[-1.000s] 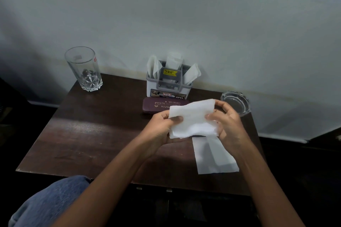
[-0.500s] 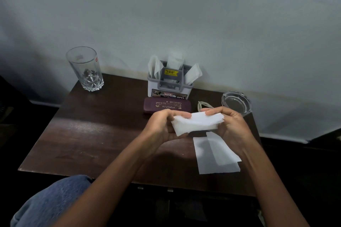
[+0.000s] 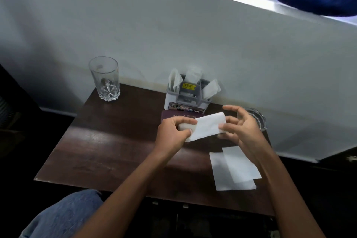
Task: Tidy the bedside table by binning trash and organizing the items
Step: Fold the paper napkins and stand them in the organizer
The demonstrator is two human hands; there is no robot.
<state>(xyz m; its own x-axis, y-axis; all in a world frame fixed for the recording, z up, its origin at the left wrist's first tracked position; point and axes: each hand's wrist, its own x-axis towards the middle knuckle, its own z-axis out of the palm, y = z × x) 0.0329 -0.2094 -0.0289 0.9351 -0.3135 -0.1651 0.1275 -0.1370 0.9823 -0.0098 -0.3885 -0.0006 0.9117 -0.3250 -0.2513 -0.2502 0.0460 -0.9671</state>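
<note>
Midway through a bedside tidy-up, a person works a folded white paper tissue (image 3: 207, 126) into a narrow strip above a dark brown wooden desk (image 3: 108, 141). The left hand (image 3: 172, 133) grips the strip's rolled end, fingers and thumb curled round it. The right hand (image 3: 245, 133) is spread wide, thumb tip touching the strip's other end and forefinger lifted clear; whether it pinches the paper cannot be told. Just below the right hand, toward the person, two flat white paper tissues (image 3: 234, 168) lie overlapping on the desk, apparently next in line. Beyond the left hand stands a grey-and-white plastic organiser (image 3: 185, 100) with similar folded papers poking from its slots, and a maroon oblong case (image 3: 168, 117) lies between it and the hands. A clear glass ashtray (image 3: 260, 121) sits partly hidden behind the right hand. A clear cut-glass tumbler (image 3: 105, 79) stands well off to the left of the left hand, by the wall. The step in hand looks to be folding loose tissues for storage rather than binning them. The next move would likely call for a firm crease, then a reach forward over the case to slot the strip upright into the organiser without dislodging the papers there.
</note>
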